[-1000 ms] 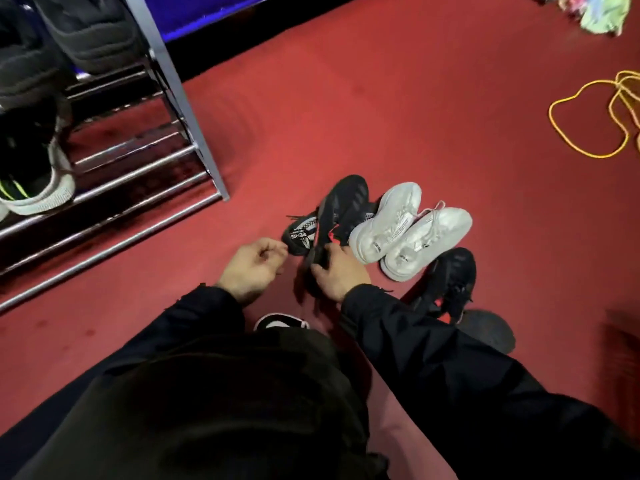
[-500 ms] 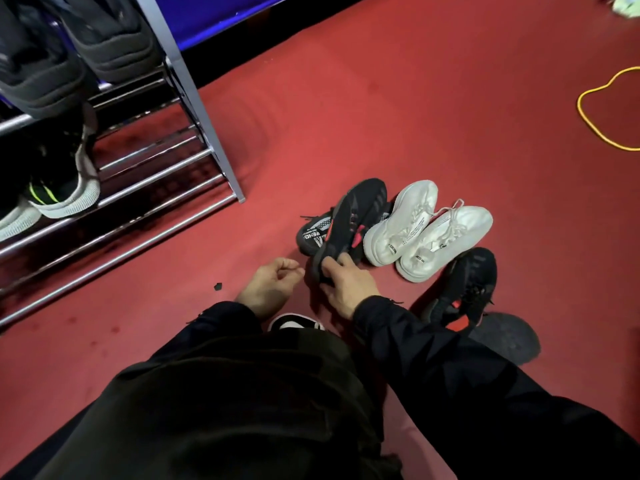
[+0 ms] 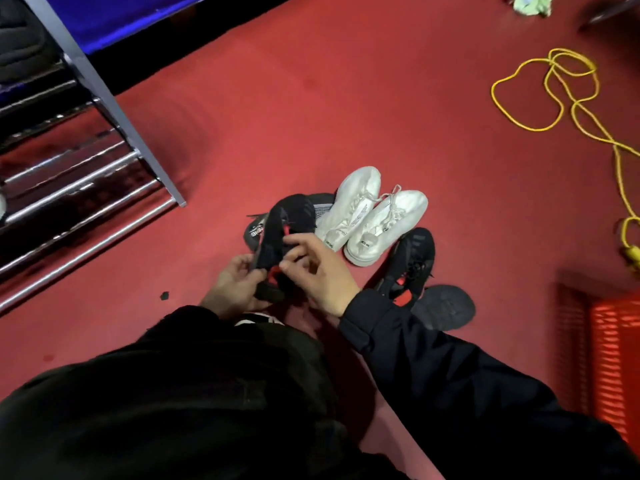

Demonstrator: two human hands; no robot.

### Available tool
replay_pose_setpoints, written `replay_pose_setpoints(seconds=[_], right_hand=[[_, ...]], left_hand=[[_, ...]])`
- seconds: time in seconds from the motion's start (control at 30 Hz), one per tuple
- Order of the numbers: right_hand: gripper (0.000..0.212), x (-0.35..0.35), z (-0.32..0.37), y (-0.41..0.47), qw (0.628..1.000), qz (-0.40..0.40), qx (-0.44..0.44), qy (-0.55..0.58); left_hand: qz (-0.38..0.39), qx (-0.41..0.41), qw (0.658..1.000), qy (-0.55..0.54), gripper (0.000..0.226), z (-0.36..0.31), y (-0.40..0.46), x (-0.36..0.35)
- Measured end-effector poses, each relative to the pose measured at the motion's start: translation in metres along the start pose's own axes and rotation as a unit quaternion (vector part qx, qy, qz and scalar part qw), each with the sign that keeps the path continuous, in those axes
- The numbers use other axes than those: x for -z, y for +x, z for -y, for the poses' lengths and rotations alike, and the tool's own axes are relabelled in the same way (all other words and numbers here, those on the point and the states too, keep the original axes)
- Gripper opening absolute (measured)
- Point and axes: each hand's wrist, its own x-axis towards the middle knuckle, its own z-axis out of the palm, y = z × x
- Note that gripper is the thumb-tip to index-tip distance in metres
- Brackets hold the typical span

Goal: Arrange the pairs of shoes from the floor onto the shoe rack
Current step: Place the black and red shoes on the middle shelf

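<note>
- Nearest the camera it's mostly dark sleeves and lap, so the wrists and part of the floor under them are just covered up.
- Left hand [image 3: 235, 289] has its fingers curled round the heel end of the black shoe [image 3: 277, 237], gripping from the left and below.
- Right hand [image 3: 318, 268] comes in from the right, fingertips pinching at the shoe's opening by the red lining. Can't really tell if it's holding the tongue, a lace or the collar, too dark and a bit smeared.
- So the shoe sits between both hands, tipped up on its side, long axis running from the heel at the hands away toward the toe, leaning a touch left. Both hands are on it, neither is really nearer.
- The rack [image 3: 86, 202] is up and to the left, so the carry probably swings that way, and the left hand is on the rack side.
- Its likely mate [image 3: 412, 265] lies just right of the right sleeve, with a loose insole [image 3: 443, 306] touching it, partly hidden by the arm.
- Beyond the held shoe, the white pair [image 3: 367, 216] sits side by side, touching.
- Another dark shoe [image 3: 254, 232] peeks out behind the held one, mostly hidden.
- Far right there's a yellow cord [image 3: 554, 98] on the red floor [image 3: 311, 116], well apart.
</note>
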Motion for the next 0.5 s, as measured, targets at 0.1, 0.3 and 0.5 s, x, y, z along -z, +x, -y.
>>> replay_pose_setpoints(seconds=[0.1,0.3,0.5], right_hand=[[0.023,0.034,-0.035,-0.009,0.960,-0.255,-0.113,-0.009],[0.090,0.096,-0.114,-0.048,0.788,-0.314,-0.464,-0.254],[0.056,0.102,-0.132,-0.061,0.806,-0.340,-0.455,-0.166]], left_hand=[[-0.019,-0.044,0.998,0.028,0.023,0.000,0.003,0.007],[0.030,-0.074,0.997,0.015,0.029,-0.007,-0.004,0.002],[0.026,-0.105,0.994,0.023,0.033,-0.009,-0.016,0.007]])
